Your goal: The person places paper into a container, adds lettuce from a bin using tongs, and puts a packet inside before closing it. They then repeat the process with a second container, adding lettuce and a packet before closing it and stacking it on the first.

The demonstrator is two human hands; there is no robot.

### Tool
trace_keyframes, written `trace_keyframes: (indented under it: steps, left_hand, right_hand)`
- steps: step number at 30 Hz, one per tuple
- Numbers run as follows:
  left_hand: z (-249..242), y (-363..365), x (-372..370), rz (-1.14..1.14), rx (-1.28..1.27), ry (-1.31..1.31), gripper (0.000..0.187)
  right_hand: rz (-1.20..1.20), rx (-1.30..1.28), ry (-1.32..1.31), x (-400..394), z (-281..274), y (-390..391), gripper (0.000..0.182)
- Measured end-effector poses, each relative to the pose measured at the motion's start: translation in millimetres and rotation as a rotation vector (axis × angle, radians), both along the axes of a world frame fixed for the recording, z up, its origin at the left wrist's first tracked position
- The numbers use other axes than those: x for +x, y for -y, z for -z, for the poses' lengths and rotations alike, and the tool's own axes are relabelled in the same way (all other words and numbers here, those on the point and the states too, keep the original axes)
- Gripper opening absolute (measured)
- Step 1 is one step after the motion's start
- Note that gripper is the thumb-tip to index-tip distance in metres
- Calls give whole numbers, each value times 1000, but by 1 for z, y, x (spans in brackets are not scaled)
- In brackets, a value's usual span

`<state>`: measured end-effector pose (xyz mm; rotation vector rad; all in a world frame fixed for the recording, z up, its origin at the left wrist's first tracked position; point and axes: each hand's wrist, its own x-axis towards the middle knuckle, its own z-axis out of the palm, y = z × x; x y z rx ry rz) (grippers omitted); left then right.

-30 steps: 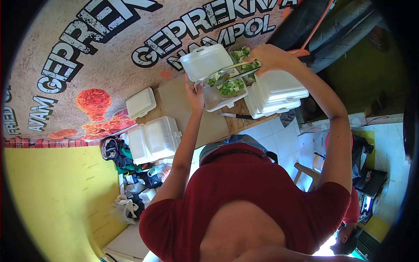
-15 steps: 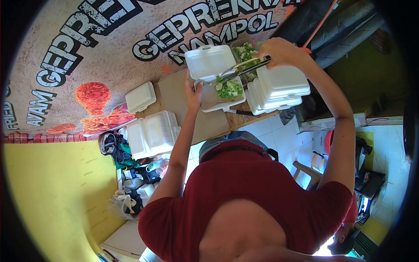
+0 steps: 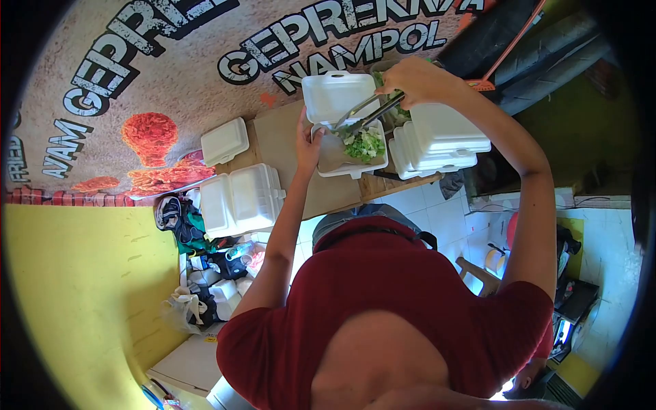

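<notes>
An open white foam takeaway box (image 3: 335,165) lies on the table with its lid (image 3: 337,97) folded back toward the wall. Chopped green lettuce (image 3: 366,145) is heaped in the right part of its base. My left hand (image 3: 309,146) grips the box's left edge, thumb over the rim. Metal tongs (image 3: 388,104) are held in my right hand (image 3: 422,82), which reaches in from the right. Their tips are low over the box, just left of the lettuce. Behind the tongs, a container of more lettuce (image 3: 396,117) is partly hidden by my right hand.
Closed foam boxes (image 3: 447,133) are stacked at the right. Two larger foam boxes (image 3: 239,201) and one smaller closed box (image 3: 225,141) stand at the left. A lettered banner (image 3: 273,51) covers the wall behind. Bags and bottles (image 3: 219,273) crowd below the table's left end.
My right hand has moved left with the tongs, whose tips now sit left of the lettuce heap. My left hand stays on the box edge. The camera view has shifted slightly.
</notes>
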<state>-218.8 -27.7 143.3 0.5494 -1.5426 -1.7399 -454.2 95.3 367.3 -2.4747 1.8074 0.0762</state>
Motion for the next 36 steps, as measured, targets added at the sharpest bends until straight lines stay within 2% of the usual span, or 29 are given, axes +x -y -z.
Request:
trace_keyframes:
  steps: [16, 19, 25, 28, 31, 33, 36]
  left_hand:
    - [0, -11, -1, -170, -17, -25, 67]
    - [-1, -13, 1, -165, -14, -22, 66]
    - [-1, -10, 10, -221, -57, -71, 64]
    - [1, -6, 18, -219, -54, -57, 63]
    - [6, -3, 25, -259, -61, -29, 62]
    - [6, -4, 30, -289, -48, -4, 62]
    - [2, -6, 32, -318, -38, 8, 61]
  right_hand:
    - [24, 4, -44, 21, 20, -3, 47]
    - [-34, -92, -26, 20, 33, -7, 45]
    - [-16, -129, 70, 11, 49, -17, 39]
    - [60, 33, -1, 6, 32, -26, 43]
    - [81, -38, -38, 1, 14, -42, 45]
    - [119, 22, -24, 3, -1, -49, 46]
    - [110, -22, -18, 7, 0, -53, 47]
